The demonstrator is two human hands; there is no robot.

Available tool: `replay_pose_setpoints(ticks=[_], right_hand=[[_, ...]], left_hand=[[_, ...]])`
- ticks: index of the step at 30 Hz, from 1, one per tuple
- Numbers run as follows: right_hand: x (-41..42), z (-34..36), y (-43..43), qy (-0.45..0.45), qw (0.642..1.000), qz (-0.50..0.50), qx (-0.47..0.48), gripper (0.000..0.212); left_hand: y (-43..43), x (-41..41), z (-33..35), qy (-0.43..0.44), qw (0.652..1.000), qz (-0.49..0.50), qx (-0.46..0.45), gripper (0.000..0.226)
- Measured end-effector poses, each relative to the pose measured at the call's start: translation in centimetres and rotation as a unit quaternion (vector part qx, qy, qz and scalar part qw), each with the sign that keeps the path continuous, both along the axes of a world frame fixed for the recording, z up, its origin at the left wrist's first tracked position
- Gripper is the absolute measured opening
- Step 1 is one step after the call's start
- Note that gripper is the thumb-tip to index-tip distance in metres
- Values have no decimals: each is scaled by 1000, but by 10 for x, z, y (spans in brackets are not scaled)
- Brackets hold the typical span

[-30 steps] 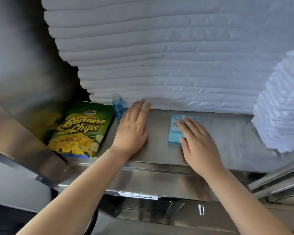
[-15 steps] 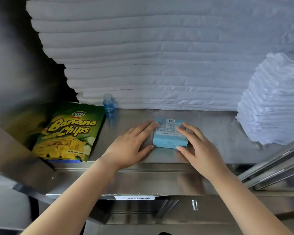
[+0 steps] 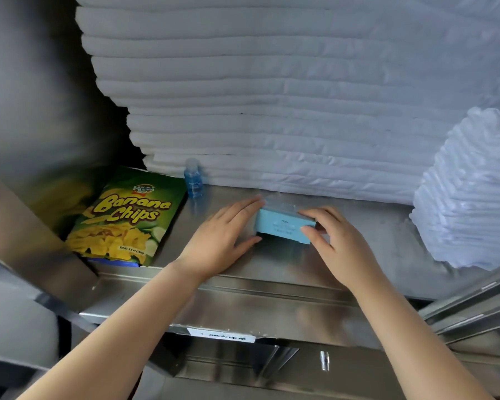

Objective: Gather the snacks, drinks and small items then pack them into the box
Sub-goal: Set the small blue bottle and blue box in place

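Observation:
A small light-blue box [image 3: 283, 226] stands tilted up on its long edge in the middle of the steel shelf [image 3: 373, 235]. My right hand [image 3: 338, 249] grips its right end, fingers over the top and thumb on the front face. My left hand [image 3: 223, 241] lies flat with straight fingers touching the box's left end. A green bag of banana chips [image 3: 124, 217] lies flat at the shelf's left end. A small blue bottle [image 3: 193, 181] stands upright behind the bag's right corner, against the linen.
A tall stack of folded white linen [image 3: 272, 96] fills the back of the shelf. A second white stack [image 3: 468, 192] sits at the right. A steel side wall [image 3: 26, 116] closes the left. A white label [image 3: 221, 336] is stuck on the shelf's front lip.
The blue box was slid toward the front and tipped from lying flat up onto its edge. My left hand moved from near the bottle to the box's left end.

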State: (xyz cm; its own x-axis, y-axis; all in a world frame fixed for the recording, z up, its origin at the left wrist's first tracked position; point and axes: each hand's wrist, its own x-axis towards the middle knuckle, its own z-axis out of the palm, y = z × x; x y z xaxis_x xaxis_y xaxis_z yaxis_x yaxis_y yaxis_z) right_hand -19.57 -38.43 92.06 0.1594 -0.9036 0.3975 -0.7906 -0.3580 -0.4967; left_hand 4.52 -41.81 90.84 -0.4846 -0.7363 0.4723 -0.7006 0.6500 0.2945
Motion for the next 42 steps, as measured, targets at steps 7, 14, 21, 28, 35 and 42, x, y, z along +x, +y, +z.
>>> replay_pose_setpoints(ticks=[7,14,21,28,35,42], right_hand=[[-9,-5,-2,-66,998,-10,-15,51],[-12,-15,3,-24,994,52,-90,58],[-2,-15,-17,-48,998,35,17,71],[1,-26,-20,-25,1000,12,4,90],[9,-24,-21,-16,1000,-10,-21,87],[22,-18,-26,-27,999,-34,-18,71]], left_hand=[[3,-24,8,46,997,54,12,51],[7,-25,6,91,993,60,-39,36],[-5,-23,2,74,995,73,1,57],[-9,-22,-6,70,995,41,53,86],[-8,-24,-3,78,993,51,73,79],[-7,-24,-3,91,991,84,59,72]])
